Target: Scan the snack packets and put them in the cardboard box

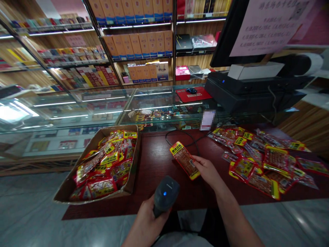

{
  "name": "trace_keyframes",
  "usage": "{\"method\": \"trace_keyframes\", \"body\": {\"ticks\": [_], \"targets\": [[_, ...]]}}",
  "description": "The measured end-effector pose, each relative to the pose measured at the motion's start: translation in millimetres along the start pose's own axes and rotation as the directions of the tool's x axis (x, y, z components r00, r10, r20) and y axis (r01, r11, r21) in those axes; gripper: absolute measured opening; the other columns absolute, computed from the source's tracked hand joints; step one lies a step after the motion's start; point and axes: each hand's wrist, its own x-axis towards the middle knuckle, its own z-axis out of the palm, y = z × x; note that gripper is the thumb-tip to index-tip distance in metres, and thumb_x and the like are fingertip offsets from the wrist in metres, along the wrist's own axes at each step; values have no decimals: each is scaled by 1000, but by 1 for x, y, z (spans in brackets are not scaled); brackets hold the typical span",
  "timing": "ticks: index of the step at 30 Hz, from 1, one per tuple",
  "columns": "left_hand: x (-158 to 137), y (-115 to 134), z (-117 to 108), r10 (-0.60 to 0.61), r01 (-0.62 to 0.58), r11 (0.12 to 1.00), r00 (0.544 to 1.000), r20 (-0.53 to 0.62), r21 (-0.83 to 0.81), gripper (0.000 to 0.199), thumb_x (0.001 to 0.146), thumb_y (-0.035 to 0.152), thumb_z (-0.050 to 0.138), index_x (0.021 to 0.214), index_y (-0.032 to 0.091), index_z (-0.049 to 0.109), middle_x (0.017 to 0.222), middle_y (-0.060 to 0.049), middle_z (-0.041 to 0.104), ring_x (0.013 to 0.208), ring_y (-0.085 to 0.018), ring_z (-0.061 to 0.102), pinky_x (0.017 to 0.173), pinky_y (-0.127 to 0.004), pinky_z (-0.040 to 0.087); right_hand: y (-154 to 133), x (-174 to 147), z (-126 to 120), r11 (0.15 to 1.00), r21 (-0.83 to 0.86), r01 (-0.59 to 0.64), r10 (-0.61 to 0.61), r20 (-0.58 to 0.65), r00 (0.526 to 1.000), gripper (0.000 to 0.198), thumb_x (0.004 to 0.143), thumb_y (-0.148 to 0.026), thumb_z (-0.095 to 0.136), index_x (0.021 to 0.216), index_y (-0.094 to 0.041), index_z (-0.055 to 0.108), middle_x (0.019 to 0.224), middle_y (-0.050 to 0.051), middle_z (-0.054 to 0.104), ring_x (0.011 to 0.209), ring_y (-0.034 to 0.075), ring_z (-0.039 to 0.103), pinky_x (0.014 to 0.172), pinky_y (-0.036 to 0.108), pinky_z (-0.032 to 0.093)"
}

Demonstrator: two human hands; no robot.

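My left hand (149,218) is wrapped around the handle of a dark barcode scanner (167,193), whose blue light glows on top. Between the thumb and fingers of my right hand (207,171) is a flat red and yellow snack packet (183,159), held by its right edge just above the table. The scanner's head points toward the packet from the near left, with a gap between them. To the left, a cardboard box (135,164) holds many similar packets (110,157). More loose packets (257,157) lie in a spread pile on the right.
The dark red table (151,144) stands against a glass display counter (154,99). A black cable (183,132) curls behind the packet. On the counter are a mouse (191,90) on a red mat (183,96) and a monitor (223,41). Stocked shelves (144,25) line the back.
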Motion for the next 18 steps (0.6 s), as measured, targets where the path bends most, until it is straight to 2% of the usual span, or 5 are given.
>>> {"method": "trace_keyframes", "body": {"ticks": [4, 7, 12, 18], "targets": [[-1, -4, 2, 46, -46, 999, 999, 18, 20, 13, 80, 17, 62, 86, 16, 73, 84, -3, 76, 77, -19, 64, 75, -24, 52, -5, -2, 13, 992, 73, -102, 91, 138, 986, 45, 70, -41, 69, 108, -21, 83, 100, 5, 83, 84, 24, 76, 78, 36, 57], [0, -7, 4, 70, -71, 997, 997, 42, 30, 14, 81, 16, 63, 90, 15, 75, 85, -3, 77, 79, -20, 65, 75, -24, 52, -7, -5, 18, 990, 50, -130, 116, 224, 968, 41, 69, -38, 66, 102, -21, 84, 94, 5, 83, 82, 25, 75, 80, 37, 56], [-1, 0, 0, 71, -76, 997, 990, 124, 30, 18, 82, 14, 62, 93, 15, 76, 88, -3, 78, 82, -21, 67, 76, -24, 52, -5, -5, 19, 994, -9, -106, 104, 307, 946, 43, 70, -35, 59, 103, -21, 84, 96, 5, 83, 92, 27, 75, 89, 41, 55], [-8, 13, -8, 63, -67, 997, 991, 115, 33, 18, 81, 15, 62, 91, 16, 76, 88, -2, 79, 83, -21, 68, 76, -24, 52, -4, -4, 15, 995, -66, -75, 94, 370, 924, 48, 74, -33, 56, 114, -22, 82, 104, 4, 83, 96, 27, 75, 93, 43, 55]]}}
